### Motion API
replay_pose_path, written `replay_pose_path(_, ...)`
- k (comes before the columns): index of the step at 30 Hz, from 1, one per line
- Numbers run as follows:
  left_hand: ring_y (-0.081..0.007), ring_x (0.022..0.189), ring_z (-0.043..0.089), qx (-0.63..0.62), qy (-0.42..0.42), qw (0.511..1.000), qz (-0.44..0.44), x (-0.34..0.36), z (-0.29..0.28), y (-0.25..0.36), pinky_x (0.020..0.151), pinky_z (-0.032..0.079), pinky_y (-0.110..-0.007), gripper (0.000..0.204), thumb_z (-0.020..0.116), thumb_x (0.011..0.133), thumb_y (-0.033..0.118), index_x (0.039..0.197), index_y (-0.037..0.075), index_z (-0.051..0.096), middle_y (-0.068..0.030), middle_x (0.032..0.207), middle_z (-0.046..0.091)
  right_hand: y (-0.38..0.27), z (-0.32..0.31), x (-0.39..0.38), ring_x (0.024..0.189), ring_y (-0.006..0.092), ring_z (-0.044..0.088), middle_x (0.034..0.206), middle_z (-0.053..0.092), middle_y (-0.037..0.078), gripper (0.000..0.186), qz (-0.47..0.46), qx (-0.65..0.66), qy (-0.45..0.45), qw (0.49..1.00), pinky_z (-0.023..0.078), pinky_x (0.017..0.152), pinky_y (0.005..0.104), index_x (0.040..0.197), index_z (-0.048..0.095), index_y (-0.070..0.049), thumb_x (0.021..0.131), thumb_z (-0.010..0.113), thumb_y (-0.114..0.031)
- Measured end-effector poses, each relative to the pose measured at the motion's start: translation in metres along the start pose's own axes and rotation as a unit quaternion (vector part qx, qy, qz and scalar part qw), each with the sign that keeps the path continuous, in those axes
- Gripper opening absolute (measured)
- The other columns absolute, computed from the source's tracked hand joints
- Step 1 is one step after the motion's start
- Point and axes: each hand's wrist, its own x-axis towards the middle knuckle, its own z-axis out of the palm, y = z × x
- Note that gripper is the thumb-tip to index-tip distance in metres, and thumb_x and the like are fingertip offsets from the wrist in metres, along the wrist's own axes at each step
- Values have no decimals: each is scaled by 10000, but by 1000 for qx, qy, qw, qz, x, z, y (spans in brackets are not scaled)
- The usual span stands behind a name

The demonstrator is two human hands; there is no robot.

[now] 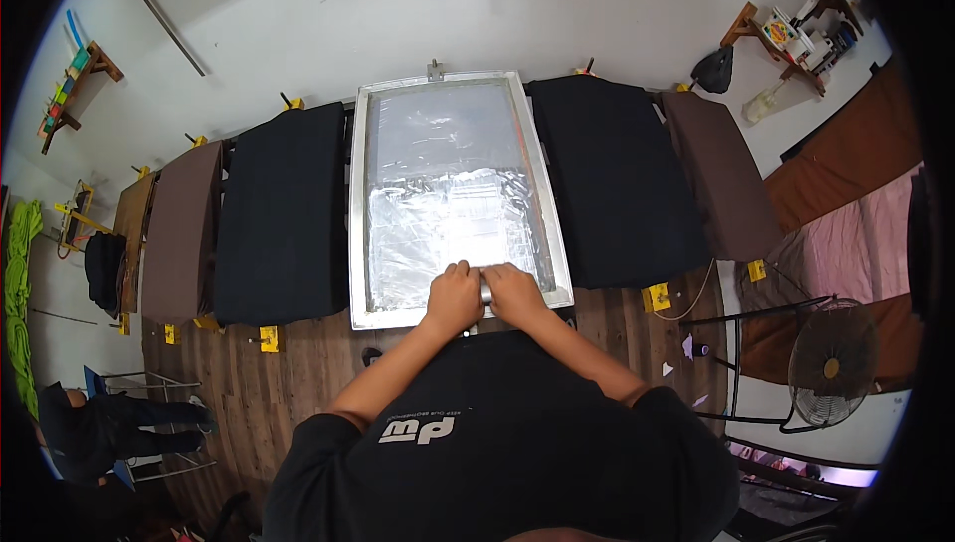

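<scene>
A rectangular screen in a silver frame (pixel 359 194) lies in the centre, its inner surface (pixel 438 124) glossy, with a bright wrinkled lower half. At its near end my left hand (pixel 454 298) and my right hand (pixel 515 295) grip a metal bar (pixel 485 288) side by side, fingers curled over it. Most of the bar is hidden under my fingers. A metal clamp (pixel 435 72) sits at the screen's far edge.
Dark boards (pixel 279 214) (pixel 617 184) and brown boards (pixel 179 234) (pixel 721 174) flank the screen. A person (pixel 90 433) is at lower left beside a metal stand (pixel 189 378). A fan (pixel 831 363) stands at right. Wall shelves (pixel 796 50) hold assorted items.
</scene>
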Motion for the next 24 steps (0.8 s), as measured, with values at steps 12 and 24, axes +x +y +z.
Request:
replay_pose_path(12, -363, 801, 736, 85, -116, 988, -62, 91, -39, -27, 724, 598, -452, 219, 691, 712, 247, 808, 62, 757, -174, 870, 743, 34, -40, 107, 822, 421, 708, 839, 721, 224, 185, -13, -12, -104, 994, 578, 777, 495, 837, 738, -40, 668, 708, -110)
replay_pose_path(24, -369, 707, 716, 48, -173, 984, -21, 30, -33, 0, 686, 588, -457, 236, 722, 658, 297, 762, 90, 769, -181, 733, 718, 1, -49, 44, 859, 397, 716, 865, 730, 223, 220, -16, -24, -203, 979, 583, 792, 480, 857, 753, -25, 663, 733, -126)
